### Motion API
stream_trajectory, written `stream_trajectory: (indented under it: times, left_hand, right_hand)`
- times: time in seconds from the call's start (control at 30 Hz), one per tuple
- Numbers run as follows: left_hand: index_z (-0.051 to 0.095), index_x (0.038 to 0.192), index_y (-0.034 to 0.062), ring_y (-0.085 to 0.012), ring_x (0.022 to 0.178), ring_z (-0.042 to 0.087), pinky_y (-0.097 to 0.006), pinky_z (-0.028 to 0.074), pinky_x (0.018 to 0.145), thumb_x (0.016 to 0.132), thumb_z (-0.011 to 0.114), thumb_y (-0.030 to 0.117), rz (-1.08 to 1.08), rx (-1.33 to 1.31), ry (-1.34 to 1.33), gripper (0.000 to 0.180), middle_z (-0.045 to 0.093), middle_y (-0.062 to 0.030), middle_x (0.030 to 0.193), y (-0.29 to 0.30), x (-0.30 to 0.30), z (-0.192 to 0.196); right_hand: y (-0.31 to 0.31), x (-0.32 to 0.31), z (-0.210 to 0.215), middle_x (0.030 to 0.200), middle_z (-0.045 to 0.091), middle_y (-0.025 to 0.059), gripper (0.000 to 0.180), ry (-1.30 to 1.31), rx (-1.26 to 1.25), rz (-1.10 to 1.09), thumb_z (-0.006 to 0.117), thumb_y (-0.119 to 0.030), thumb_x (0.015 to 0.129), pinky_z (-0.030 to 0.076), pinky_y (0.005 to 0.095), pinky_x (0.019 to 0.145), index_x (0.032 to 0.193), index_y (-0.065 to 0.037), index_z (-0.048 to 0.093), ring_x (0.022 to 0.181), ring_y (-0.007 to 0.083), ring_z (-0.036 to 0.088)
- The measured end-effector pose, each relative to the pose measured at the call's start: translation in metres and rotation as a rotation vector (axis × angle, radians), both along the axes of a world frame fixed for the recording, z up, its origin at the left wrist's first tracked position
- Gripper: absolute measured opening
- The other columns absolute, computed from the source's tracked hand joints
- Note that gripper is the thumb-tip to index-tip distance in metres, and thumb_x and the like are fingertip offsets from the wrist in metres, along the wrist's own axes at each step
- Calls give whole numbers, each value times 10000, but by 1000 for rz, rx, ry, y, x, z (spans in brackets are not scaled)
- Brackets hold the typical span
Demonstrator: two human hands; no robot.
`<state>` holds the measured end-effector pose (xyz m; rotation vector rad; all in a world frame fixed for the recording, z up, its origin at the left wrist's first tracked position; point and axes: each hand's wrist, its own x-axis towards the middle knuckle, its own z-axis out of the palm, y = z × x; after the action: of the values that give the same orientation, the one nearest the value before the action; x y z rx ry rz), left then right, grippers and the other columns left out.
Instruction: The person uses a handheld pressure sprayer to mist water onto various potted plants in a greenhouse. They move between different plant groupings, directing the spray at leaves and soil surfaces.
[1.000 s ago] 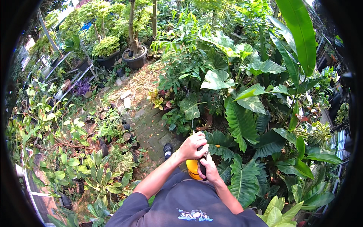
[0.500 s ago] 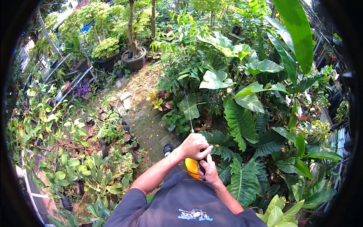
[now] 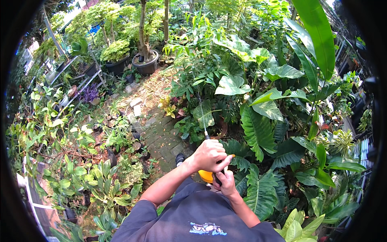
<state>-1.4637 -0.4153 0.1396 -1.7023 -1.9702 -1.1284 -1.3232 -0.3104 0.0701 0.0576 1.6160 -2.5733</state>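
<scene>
Both my hands are closed round parts of a sprayer with a yellow body [image 3: 206, 176] in front of my shirt. My left hand [image 3: 210, 154] is wrapped over its upper part, and a dark nozzle [image 3: 207, 135] with a pale tip juts out beyond the knuckles. A thin spray streams away from that tip toward the leafy plants [image 3: 203, 114]. Just below and to the right, my right hand [image 3: 227, 183] grips a dark part of the sprayer. A small orange piece [image 3: 232, 156] shows beside my left hand. My fingers hide most of the sprayer's middle.
Large-leaved plants [image 3: 256, 129] crowd close on the right. A brick path [image 3: 161, 141] runs ahead past my shoe [image 3: 179, 158]. Low plants [image 3: 107, 183] fill the left side. Black pots [image 3: 146, 67] with small trees stand at the far end, near loose blocks [image 3: 137, 110].
My left hand has shifted slightly right, and more of the nozzle shows above it. Less of the yellow body is visible. Spray shows more clearly at the tip.
</scene>
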Motion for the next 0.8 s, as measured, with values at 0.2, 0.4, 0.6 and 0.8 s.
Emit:
stream_trajectory:
  times: [0.2, 0.4, 0.6, 0.8]
  left_hand:
    - [502, 472, 116, -201, 477, 507, -341, 401, 479, 782, 702, 147, 17, -1, 5, 370, 489, -24, 479, -2, 3, 7]
    - [502, 482, 119, -203, 478, 513, -348, 399, 477, 797, 691, 148, 13, -5, -21, 369, 489, -23, 478, -4, 4, -3]
    - [501, 482, 114, -207, 472, 507, -352, 392, 477, 798, 691, 147, -4, -13, -32, 370, 481, -26, 475, -4, 7, -9]
    - [495, 481, 106, -211, 453, 484, -353, 379, 460, 790, 690, 124, -57, 1, -22, 366, 465, -29, 470, -13, -7, 22]
  right_hand:
    - [1, 0, -1, 643, 473, 9, 741, 35, -4, 29, 469, -170, 980, 364, 219, 421, 1513, -59, -34, 448, 70, 411]
    - [-6, 4, -1, 600, 464, 29, 258, 5, 35, -62, 484, -261, 990, 332, 237, 407, 1005, -13, 418, 435, 90, 413]
    - [-9, 10, -5, 592, 468, 32, 252, -55, -8, -45, 485, -262, 990, 329, 237, 404, 959, -13, 460, 441, 92, 420]
    - [-9, 8, -12, 651, 478, 8, 573, -57, 14, 14, 490, -174, 964, 358, 220, 402, 1448, -71, 201, 443, 72, 413]
